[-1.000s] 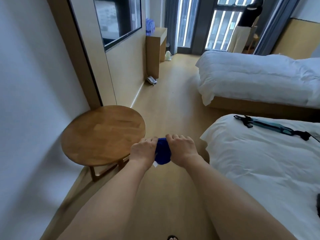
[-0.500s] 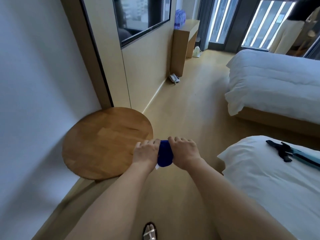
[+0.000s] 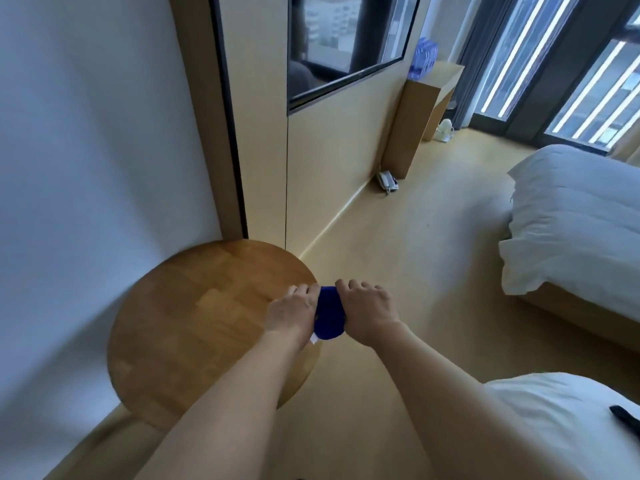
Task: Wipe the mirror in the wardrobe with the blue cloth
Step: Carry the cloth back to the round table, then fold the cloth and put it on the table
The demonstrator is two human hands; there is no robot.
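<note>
From the head camera, a round wooden side table point(image 3: 194, 327) stands against the white wall point(image 3: 86, 168), below a tan wooden panel point(image 3: 332, 161) carrying a dark framed screen point(image 3: 343, 39). A tan cabinet point(image 3: 419, 112) stands farther along, with a white telephone point(image 3: 387, 181) on the wooden floor point(image 3: 415, 258) beside it. Two white-covered beds point(image 3: 571, 216) lie on the right.

Both forearms reach forward, palms down. The left hand point(image 3: 292, 311) and right hand point(image 3: 367, 311) sit close together over the table's right edge, fingers curled, each gripping one side of the bunched deep-blue cloth point(image 3: 329, 315) between them. A small white tag shows at the cloth's lower left.
</note>
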